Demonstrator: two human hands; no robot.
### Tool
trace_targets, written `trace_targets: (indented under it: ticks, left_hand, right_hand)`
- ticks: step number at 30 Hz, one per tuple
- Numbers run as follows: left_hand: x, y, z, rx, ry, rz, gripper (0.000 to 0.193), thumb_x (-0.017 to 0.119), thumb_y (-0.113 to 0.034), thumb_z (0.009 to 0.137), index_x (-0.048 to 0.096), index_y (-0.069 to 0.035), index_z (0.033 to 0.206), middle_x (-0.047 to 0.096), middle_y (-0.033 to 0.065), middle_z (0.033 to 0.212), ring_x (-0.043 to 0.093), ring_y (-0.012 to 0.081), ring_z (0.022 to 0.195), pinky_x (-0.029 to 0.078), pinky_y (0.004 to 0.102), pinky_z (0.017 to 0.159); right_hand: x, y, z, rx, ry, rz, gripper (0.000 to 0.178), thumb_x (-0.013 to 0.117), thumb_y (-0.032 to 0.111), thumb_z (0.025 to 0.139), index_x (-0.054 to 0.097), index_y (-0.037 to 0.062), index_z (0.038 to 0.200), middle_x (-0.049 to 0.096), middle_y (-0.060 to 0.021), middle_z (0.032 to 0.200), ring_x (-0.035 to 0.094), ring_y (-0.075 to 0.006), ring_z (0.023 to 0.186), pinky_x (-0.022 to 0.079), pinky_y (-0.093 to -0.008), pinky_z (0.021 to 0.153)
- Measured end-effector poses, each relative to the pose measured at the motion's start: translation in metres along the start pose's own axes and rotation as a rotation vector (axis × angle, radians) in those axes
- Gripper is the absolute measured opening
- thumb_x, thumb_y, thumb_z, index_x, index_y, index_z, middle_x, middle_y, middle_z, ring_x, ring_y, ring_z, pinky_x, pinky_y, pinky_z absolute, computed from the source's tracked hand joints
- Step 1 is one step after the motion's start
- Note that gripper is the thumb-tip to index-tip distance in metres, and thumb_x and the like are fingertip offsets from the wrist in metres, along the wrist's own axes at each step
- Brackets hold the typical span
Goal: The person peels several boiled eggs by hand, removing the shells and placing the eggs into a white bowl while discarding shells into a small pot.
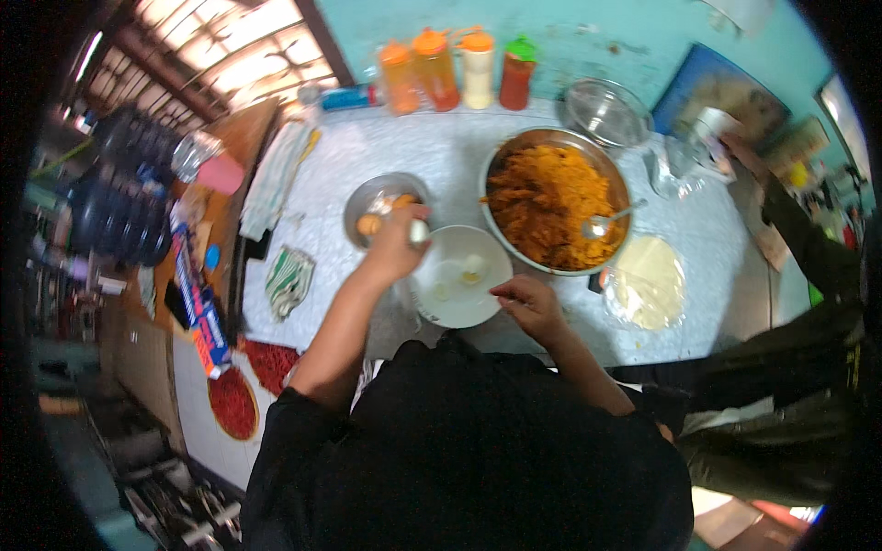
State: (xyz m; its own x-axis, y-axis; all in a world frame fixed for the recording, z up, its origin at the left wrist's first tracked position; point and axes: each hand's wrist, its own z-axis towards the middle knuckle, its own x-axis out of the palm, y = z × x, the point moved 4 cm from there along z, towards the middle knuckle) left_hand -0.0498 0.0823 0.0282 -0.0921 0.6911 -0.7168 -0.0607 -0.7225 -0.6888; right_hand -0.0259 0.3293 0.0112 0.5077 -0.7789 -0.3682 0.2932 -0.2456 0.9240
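- Grip, left hand (395,250): fingers are curling closely around a white egg-shaped object (419,231), which is showing at the right side of the hand.
- Left-hand position: the hand is hovering between the small metal bowl (359,204) and the white bowl (455,310), partly covering the metal bowl.
- Grip, right hand (533,308): fingers are bending, with the tips overlapping the white bowl's right rim in this view. Exact closure, contact and any held item cannot be told.
- White bowl: it is standing at the table's near edge, directly before the person, and is containing a small yellow patch (470,275).
- Small metal bowl: it is standing just beyond and left of the white bowl, and is holding brown eggs (369,225).
- Large metal basin (614,163): it is standing right of the white bowl, and is carrying orange-brown food (551,197) with a spoon (597,227) resting on it.
- Table (441,138): it is also supporting four squeeze bottles (435,78) along the wall, a striped cloth (289,280) at left and a plastic-wrapped pale disc (649,283) at right.
- Co-worker's arm (808,230): it is reaching over the table's right side.
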Motion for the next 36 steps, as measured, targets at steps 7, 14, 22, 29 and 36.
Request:
trace_targets:
  ticks: [7, 14, 22, 29, 36]
  left_hand:
    - [0.053, -0.008, -0.034, -0.023, 0.293, 0.219, 0.048, 0.066, -0.008, 0.071, 0.048, -0.002, 0.116, 0.051, 0.0186, 0.112, 0.050, 0.0350, 0.107, 0.042, 0.0389, 0.090]
    - [0.066, -0.021, -0.030, 0.101, 0.298, 0.333, 0.042, 0.060, -0.005, 0.073, 0.048, -0.002, 0.113, 0.048, 0.0202, 0.114, 0.049, 0.0376, 0.107, 0.043, 0.0419, 0.089]
    - [-0.022, 0.004, -0.013, 0.315, -0.188, 0.103, 0.027, 0.062, -0.009, 0.076, 0.058, -0.004, 0.103, 0.060, 0.0137, 0.101, 0.057, 0.0321, 0.097, 0.045, 0.0384, 0.082]
    - [-0.059, 0.057, -0.012, 0.301, -0.319, 0.189, 0.023, 0.059, -0.003, 0.078, 0.058, -0.003, 0.101, 0.059, 0.0153, 0.097, 0.058, 0.0320, 0.087, 0.047, 0.0372, 0.076]
    - [-0.068, 0.080, -0.020, 0.135, -0.242, 0.013, 0.021, 0.054, -0.001, 0.082, 0.056, 0.000, 0.102, 0.058, 0.0152, 0.097, 0.059, 0.0285, 0.087, 0.048, 0.0330, 0.073]
  right_hand:
    - [0.011, -0.003, -0.002, 0.022, 0.065, 0.049, 0.016, 0.058, 0.006, 0.079, 0.064, 0.0008, 0.093, 0.061, -0.0126, 0.083, 0.059, -0.0223, 0.074, 0.047, -0.0311, 0.067]
    - [0.009, -0.010, -0.015, 0.029, 0.028, -0.010, 0.016, 0.061, 0.007, 0.077, 0.065, 0.0011, 0.092, 0.062, -0.0122, 0.084, 0.060, -0.0234, 0.077, 0.048, -0.0321, 0.069]
    - [0.032, 0.038, 0.028, -0.113, 0.026, -0.095, 0.019, 0.061, 0.016, 0.079, 0.064, 0.0055, 0.095, 0.061, -0.0104, 0.085, 0.061, -0.0243, 0.078, 0.049, -0.0340, 0.067]
    - [0.066, 0.113, 0.107, -0.041, 0.293, 0.763, 0.024, 0.063, 0.017, 0.076, 0.064, 0.0034, 0.095, 0.061, -0.0106, 0.090, 0.059, -0.0236, 0.083, 0.046, -0.0324, 0.069]
    - [0.098, 0.075, 0.152, -0.316, -0.049, -0.594, 0.036, 0.065, 0.013, 0.067, 0.061, 0.0080, 0.103, 0.059, -0.0106, 0.099, 0.056, -0.0300, 0.093, 0.046, -0.0378, 0.080]
